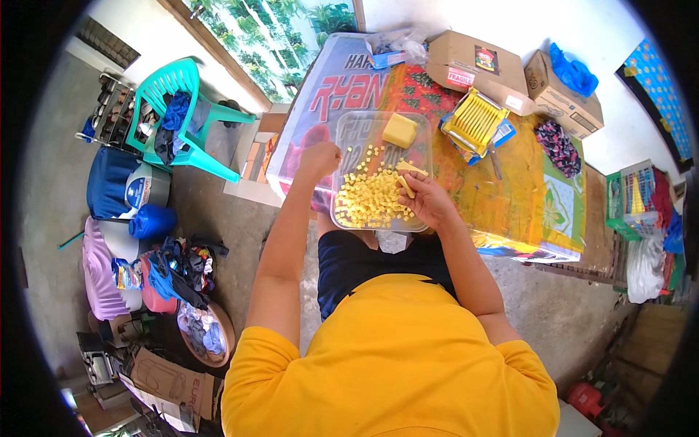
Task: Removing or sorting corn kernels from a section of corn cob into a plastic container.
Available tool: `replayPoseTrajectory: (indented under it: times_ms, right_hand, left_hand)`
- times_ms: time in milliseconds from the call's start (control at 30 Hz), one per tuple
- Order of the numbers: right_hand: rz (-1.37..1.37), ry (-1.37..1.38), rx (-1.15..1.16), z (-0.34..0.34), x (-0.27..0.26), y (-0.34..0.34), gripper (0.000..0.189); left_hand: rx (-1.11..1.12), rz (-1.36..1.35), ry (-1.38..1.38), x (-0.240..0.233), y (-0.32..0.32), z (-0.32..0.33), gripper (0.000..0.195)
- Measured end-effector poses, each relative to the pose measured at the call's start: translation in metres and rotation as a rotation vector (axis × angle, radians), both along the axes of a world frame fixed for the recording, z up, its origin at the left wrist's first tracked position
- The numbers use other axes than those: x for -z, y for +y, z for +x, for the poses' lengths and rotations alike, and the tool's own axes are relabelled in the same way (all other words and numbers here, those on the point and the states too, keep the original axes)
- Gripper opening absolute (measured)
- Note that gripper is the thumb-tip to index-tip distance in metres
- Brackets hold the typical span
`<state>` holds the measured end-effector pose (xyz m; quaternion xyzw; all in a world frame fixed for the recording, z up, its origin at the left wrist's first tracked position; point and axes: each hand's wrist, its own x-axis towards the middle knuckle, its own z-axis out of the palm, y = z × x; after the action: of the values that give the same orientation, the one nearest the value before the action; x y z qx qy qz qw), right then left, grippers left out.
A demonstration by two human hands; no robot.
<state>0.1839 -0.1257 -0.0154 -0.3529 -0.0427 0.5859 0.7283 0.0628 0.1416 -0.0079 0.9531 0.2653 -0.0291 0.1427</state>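
A clear plastic tray (428,164) lies at the table's near edge, holding many small yellow cubes (366,196) that look like cheese. A larger yellow block (400,130) rests in its far right part. My right hand (431,201) is over the tray's right side, its fingers on yellow strips (407,187). My left hand (321,159) is curled at the tray's left rim; whether anything is inside it cannot be seen. Right of the tray, a yellow slatted rack (477,120) sits on blue-and-yellow packaging (505,131), with a knife (495,163) beside it.
Cardboard boxes (475,63) stand along the table's back, one with a blue plastic bag (572,71) on top. A patterned cloth (557,148) lies at the right. A blue carton (389,57) with clear plastic is at the far edge. Left of the table stands a green plastic chair (210,161).
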Motion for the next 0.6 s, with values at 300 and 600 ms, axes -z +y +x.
replayPoseTrajectory:
  times_ms: [300,600]
  right_hand:
    - [-0.011,0.001,-0.031,-0.005,-0.002,0.004,0.024]
    - [0.003,0.006,-0.015,-0.003,-0.001,0.001,0.025]
  left_hand:
    - [-0.046,-0.026,-0.001,-0.006,-0.004,-0.003,0.02]
    - [-0.006,0.017,0.042,0.003,0.001,0.011,0.013]
